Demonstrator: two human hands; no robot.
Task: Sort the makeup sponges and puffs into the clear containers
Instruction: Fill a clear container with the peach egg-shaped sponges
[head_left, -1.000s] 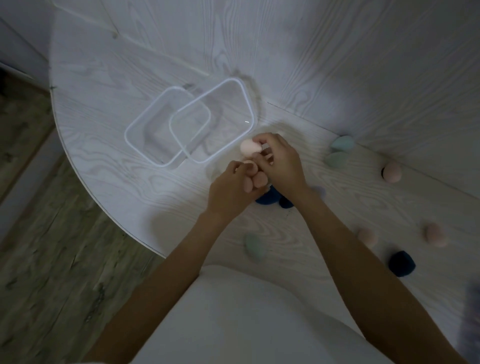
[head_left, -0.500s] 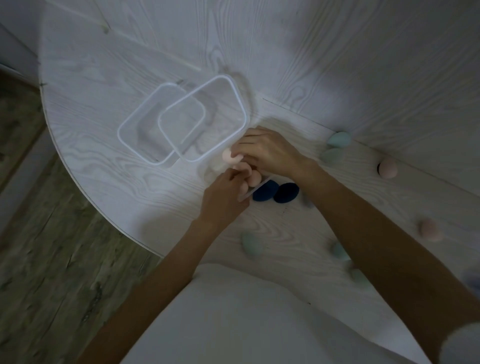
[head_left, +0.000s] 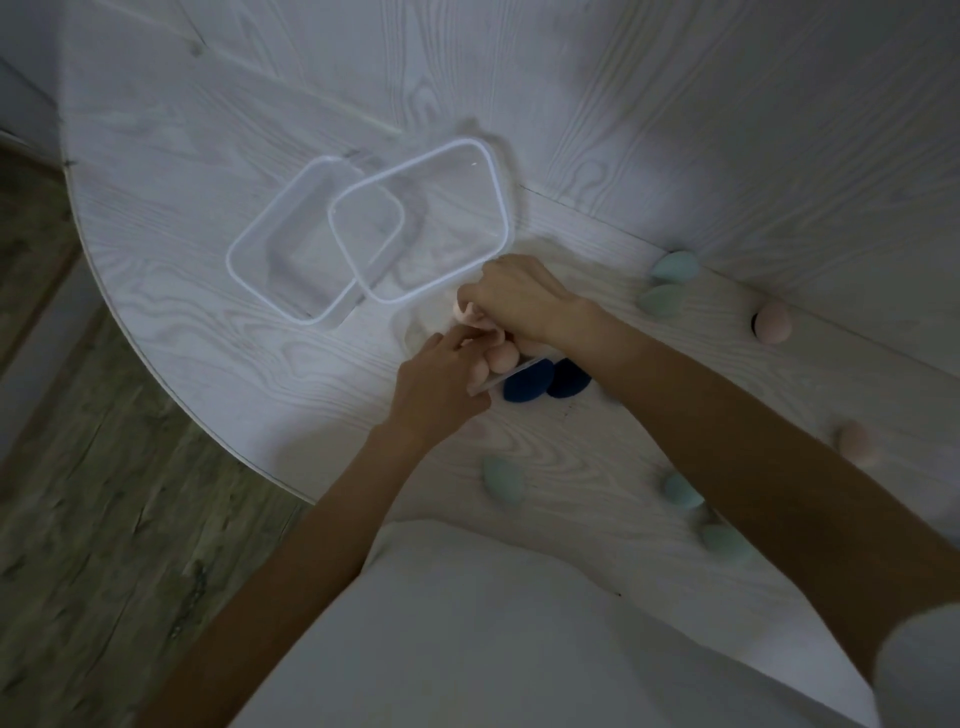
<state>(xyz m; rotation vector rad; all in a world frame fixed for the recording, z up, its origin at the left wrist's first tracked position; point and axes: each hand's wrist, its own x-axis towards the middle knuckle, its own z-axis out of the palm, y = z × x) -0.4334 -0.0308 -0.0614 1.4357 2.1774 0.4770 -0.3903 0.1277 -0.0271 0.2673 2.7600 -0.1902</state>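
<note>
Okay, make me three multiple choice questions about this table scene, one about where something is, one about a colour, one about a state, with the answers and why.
1. Where do the two dark sponges lie?
A. inside a container
B. on the table beside the hands
C. on the floor

2. What colour are they?
A. navy blue
B. yellow
C. red

3. What state are the stacked clear containers in?
A. full of sponges
B. empty
C. tipped on edge

Answers: 1 B, the dark sponges lie on the table by the right hand. 2 A, they look navy. 3 B, nothing shows inside the clear containers.
</note>
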